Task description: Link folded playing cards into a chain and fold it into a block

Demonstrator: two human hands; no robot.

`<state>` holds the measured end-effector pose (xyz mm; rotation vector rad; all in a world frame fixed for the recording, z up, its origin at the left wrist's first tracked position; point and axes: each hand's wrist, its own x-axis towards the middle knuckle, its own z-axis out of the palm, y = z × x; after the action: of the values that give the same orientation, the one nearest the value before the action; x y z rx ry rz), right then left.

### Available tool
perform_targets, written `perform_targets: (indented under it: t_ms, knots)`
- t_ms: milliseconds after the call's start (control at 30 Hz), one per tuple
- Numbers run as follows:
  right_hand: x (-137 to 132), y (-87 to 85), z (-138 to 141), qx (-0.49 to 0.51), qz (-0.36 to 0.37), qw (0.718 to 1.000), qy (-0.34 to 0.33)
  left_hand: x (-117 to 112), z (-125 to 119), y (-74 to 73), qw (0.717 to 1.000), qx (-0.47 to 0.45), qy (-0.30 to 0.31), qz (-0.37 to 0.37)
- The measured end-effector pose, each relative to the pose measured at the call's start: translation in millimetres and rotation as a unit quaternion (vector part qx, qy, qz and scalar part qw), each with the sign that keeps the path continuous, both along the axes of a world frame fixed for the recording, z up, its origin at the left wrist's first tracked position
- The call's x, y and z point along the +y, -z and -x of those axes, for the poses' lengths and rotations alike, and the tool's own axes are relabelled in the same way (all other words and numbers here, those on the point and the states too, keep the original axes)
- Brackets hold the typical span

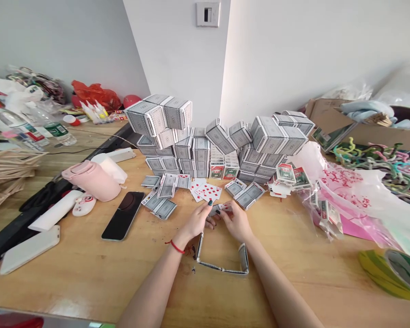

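Note:
My left hand (198, 221) and my right hand (238, 222) meet near the middle of the table, fingers closed on a playing card (219, 207) with a patterned back. Part of the card is hidden behind my fingers. Just below them, a frame of folded playing cards (222, 269) stands on edge, its far part covered by my hands. Loose face-up cards (207, 190) with red pips lie right beyond my fingertips. Small stacks of cards (160, 205) are to the left, and more folded cards (248, 195) lie to the right.
Behind the cards rise stacked blocks of cards (201, 152). On the left lie a black phone (123, 215), a pink tumbler (92, 178) and a white power bank (30, 249). Card boxes (285, 174), plastic bags (358, 191) and yellow-green tape (379, 269) occupy the right.

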<state>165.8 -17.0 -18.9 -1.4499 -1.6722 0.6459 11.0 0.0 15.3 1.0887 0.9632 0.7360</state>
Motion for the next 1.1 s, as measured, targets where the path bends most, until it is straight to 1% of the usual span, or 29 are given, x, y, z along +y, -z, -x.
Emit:
perform_targets:
  t_ms: [67, 133, 267, 367, 433, 500, 567, 633, 700, 800, 867, 933, 967, 1033, 1100]
  knots:
    - [1.5, 3.6, -0.9, 0.036, -0.044, 0.998, 0.014, -0.2, -3.8, 1.9, 0.999, -0.032, -0.021, 0.008]
    - [1.9, 6.9, -1.4, 0.052, -0.079, 0.995, 0.012, 0.2, -6.8, 4.7, 0.997, -0.062, -0.042, 0.008]
    - [-0.9, 10.2, -0.3, 0.005, -0.109, 0.994, -0.029, 2.0, -8.5, 10.2, 0.993, -0.103, -0.046, 0.035]
    - [-3.9, 8.4, 3.9, -0.030, -0.126, 0.990, -0.063, 3.5, -7.0, 11.4, 0.991, -0.108, -0.057, 0.050]
    - [-5.5, 5.7, 7.9, -0.056, -0.134, 0.987, -0.072, 4.5, -5.7, 11.4, 0.992, -0.093, -0.079, 0.021]
    - [-6.6, 2.8, 12.0, -0.095, -0.138, 0.983, -0.079, 5.1, -4.9, 11.5, 0.993, -0.072, -0.095, -0.025]
    - [-7.3, 0.5, 15.6, -0.136, -0.142, 0.977, -0.079, 4.7, -4.9, 12.0, 0.993, -0.066, -0.081, -0.052]
    - [-8.1, -1.1, 18.4, -0.160, -0.141, 0.974, -0.074, 3.6, -5.8, 12.6, 0.994, -0.074, -0.053, -0.052]
    - [-9.2, -2.4, 19.8, -0.156, -0.132, 0.976, -0.077, 2.5, -6.9, 13.2, 0.995, -0.083, -0.043, -0.046]
    - [-10.3, -5.2, 17.7, -0.086, -0.106, 0.986, -0.098, 2.2, -8.0, 13.5, 0.993, -0.084, -0.064, -0.050]
    - [-9.2, -6.6, 13.9, 0.015, -0.078, 0.992, -0.097, 2.5, -8.4, 12.6, 0.993, -0.076, -0.064, -0.056]
    - [-6.2, -6.3, 9.7, 0.151, -0.025, 0.985, -0.078, 2.1, -9.1, 10.7, 0.994, -0.071, -0.053, -0.059]
    - [-4.0, -5.2, 8.0, 0.220, 0.013, 0.973, -0.066, 1.6, -9.8, 9.6, 0.995, -0.069, -0.043, -0.060]
    - [0.9, -1.9, 5.9, 0.336, 0.097, 0.935, -0.061, 0.0, -11.6, 7.5, 0.995, -0.069, -0.021, -0.061]
    - [5.3, 1.3, 5.4, 0.415, 0.151, 0.894, -0.073, -2.1, -13.5, 6.1, 0.995, -0.067, -0.010, -0.067]
